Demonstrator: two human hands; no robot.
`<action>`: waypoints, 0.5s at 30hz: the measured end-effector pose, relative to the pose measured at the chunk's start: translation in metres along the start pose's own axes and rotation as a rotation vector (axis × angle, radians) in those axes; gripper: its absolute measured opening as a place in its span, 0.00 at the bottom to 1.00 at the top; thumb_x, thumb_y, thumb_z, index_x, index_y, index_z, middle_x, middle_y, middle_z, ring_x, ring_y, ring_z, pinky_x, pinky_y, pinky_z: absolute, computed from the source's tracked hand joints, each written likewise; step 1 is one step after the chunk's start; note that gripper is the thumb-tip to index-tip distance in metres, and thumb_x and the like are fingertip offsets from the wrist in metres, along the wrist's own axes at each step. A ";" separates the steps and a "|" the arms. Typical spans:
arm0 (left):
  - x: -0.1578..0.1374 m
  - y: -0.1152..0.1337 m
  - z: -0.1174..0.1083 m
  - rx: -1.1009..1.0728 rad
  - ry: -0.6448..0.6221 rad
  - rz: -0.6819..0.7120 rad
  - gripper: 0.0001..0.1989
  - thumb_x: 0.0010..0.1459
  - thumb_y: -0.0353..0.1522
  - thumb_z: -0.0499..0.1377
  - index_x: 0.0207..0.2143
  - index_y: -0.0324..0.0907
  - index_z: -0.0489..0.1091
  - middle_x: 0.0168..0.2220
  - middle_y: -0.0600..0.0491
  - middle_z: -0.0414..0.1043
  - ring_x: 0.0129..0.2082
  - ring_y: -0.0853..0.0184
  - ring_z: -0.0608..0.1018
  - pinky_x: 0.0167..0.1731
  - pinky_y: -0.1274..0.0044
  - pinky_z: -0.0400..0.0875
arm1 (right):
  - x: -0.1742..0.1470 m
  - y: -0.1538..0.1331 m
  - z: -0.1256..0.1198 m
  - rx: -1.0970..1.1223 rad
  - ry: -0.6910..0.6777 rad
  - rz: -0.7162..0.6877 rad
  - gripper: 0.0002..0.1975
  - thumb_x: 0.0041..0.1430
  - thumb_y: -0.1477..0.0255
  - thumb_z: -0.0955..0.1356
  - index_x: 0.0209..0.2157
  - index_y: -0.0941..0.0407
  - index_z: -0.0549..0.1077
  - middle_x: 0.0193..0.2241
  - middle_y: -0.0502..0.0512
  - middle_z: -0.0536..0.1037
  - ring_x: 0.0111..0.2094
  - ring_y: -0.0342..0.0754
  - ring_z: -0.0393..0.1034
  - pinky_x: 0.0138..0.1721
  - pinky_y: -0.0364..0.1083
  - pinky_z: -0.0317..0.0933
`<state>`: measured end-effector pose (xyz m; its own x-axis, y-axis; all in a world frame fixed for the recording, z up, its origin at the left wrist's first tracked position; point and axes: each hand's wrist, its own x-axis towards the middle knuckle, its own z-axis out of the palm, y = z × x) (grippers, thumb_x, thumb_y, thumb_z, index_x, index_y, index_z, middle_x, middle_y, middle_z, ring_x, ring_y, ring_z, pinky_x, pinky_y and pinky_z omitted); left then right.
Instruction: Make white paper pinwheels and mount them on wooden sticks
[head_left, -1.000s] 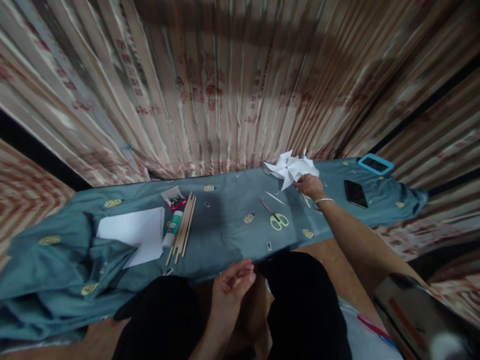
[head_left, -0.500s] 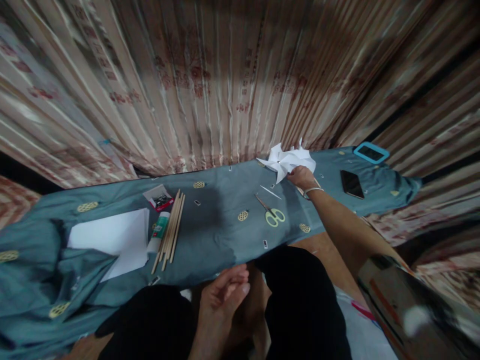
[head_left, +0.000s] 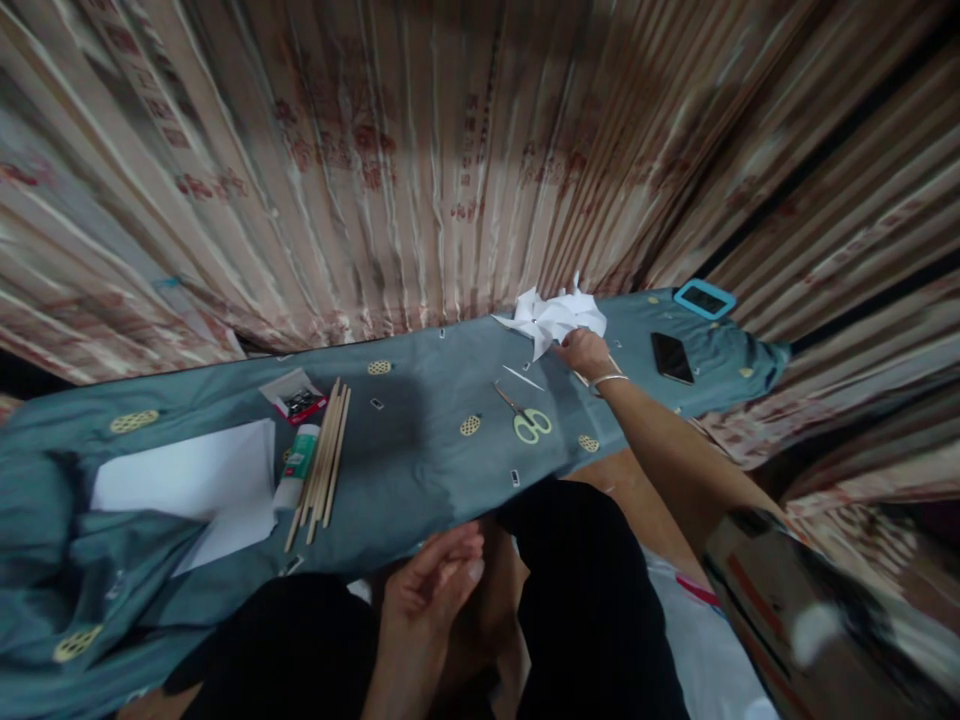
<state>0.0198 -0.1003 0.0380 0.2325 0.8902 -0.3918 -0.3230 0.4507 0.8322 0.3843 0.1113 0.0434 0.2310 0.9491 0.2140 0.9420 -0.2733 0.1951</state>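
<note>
My right hand [head_left: 586, 352] reaches to the far side of the cloth-covered table, its fingers closed at the near edge of the white paper pinwheels [head_left: 551, 318]. Part of a wooden stick shows beneath that wrist; the fingertips' exact grip is hidden. My left hand [head_left: 431, 588] rests palm up above my lap, fingers loosely curled and apart from the thumb, with nothing in it. Scissors [head_left: 525, 418] with pale green handles lie on the cloth in front of the pinwheels. A thin white pointed tool [head_left: 523, 377] lies just beyond them.
On the left are white paper sheets [head_left: 187, 465], a glue stick [head_left: 298, 462], several wooden sticks [head_left: 326, 465] and an opened packet of small metal pieces [head_left: 295, 396]. A black phone [head_left: 672, 357] and a blue-framed device [head_left: 705, 299] lie right. A curtain [head_left: 420, 170] hangs behind the table [head_left: 420, 440].
The view has turned slightly right, so everything appears farther left. My right hand stays at the pinwheels, and my left hand keeps nearly the same pose.
</note>
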 end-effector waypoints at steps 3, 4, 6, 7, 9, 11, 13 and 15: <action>-0.002 0.003 0.001 -0.010 0.017 0.012 0.18 0.38 0.39 0.73 0.34 0.46 0.82 0.35 0.49 0.81 0.37 0.65 0.80 0.42 0.77 0.75 | -0.016 -0.006 -0.020 0.050 -0.050 0.070 0.19 0.64 0.66 0.62 0.45 0.67 0.74 0.40 0.74 0.77 0.42 0.59 0.72 0.41 0.51 0.63; -0.003 0.004 0.002 -0.011 0.022 0.016 0.17 0.37 0.39 0.73 0.34 0.46 0.82 0.35 0.49 0.81 0.37 0.65 0.80 0.42 0.77 0.75 | -0.022 -0.010 -0.028 0.073 -0.062 0.080 0.18 0.64 0.66 0.63 0.44 0.65 0.75 0.39 0.72 0.78 0.42 0.59 0.73 0.41 0.50 0.63; -0.004 0.006 0.002 -0.006 0.028 0.026 0.17 0.37 0.38 0.73 0.33 0.46 0.82 0.35 0.50 0.81 0.36 0.66 0.80 0.40 0.78 0.75 | -0.037 -0.022 -0.043 0.121 -0.068 0.083 0.17 0.65 0.67 0.62 0.44 0.62 0.76 0.40 0.70 0.79 0.42 0.57 0.74 0.41 0.48 0.63; -0.005 0.007 0.002 -0.002 0.032 0.030 0.17 0.37 0.38 0.73 0.33 0.45 0.82 0.34 0.50 0.81 0.36 0.66 0.80 0.40 0.78 0.75 | -0.046 -0.029 -0.050 0.149 -0.070 0.078 0.16 0.65 0.67 0.62 0.43 0.61 0.77 0.39 0.69 0.80 0.42 0.57 0.74 0.40 0.48 0.63; -0.005 0.009 0.001 -0.003 0.049 0.040 0.16 0.37 0.37 0.72 0.33 0.45 0.81 0.34 0.50 0.82 0.37 0.65 0.81 0.42 0.76 0.75 | -0.066 -0.047 -0.063 0.214 -0.075 0.051 0.15 0.64 0.67 0.62 0.43 0.58 0.78 0.39 0.65 0.81 0.40 0.55 0.75 0.38 0.46 0.63; -0.005 0.009 0.000 -0.009 0.076 0.051 0.16 0.37 0.37 0.72 0.33 0.44 0.81 0.35 0.49 0.82 0.38 0.63 0.81 0.44 0.74 0.75 | -0.090 -0.068 -0.072 0.295 -0.081 -0.007 0.15 0.64 0.65 0.63 0.43 0.55 0.78 0.38 0.60 0.82 0.39 0.53 0.76 0.37 0.44 0.63; -0.006 0.009 -0.002 -0.008 0.092 0.071 0.16 0.37 0.37 0.71 0.33 0.43 0.81 0.35 0.49 0.82 0.39 0.62 0.82 0.46 0.72 0.74 | -0.114 -0.091 -0.076 0.378 -0.093 -0.072 0.14 0.64 0.64 0.63 0.41 0.54 0.79 0.35 0.57 0.83 0.38 0.52 0.77 0.35 0.43 0.62; -0.007 0.009 -0.004 -0.005 0.097 0.101 0.16 0.38 0.37 0.71 0.33 0.42 0.81 0.35 0.47 0.82 0.39 0.61 0.82 0.46 0.71 0.74 | -0.138 -0.115 -0.077 0.461 -0.110 -0.140 0.13 0.64 0.65 0.64 0.41 0.53 0.79 0.33 0.55 0.83 0.36 0.50 0.78 0.35 0.42 0.62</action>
<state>0.0110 -0.1023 0.0470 0.1091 0.9333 -0.3422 -0.3449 0.3584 0.8675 0.2252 -0.0006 0.0647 0.0957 0.9894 0.1088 0.9697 -0.0680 -0.2348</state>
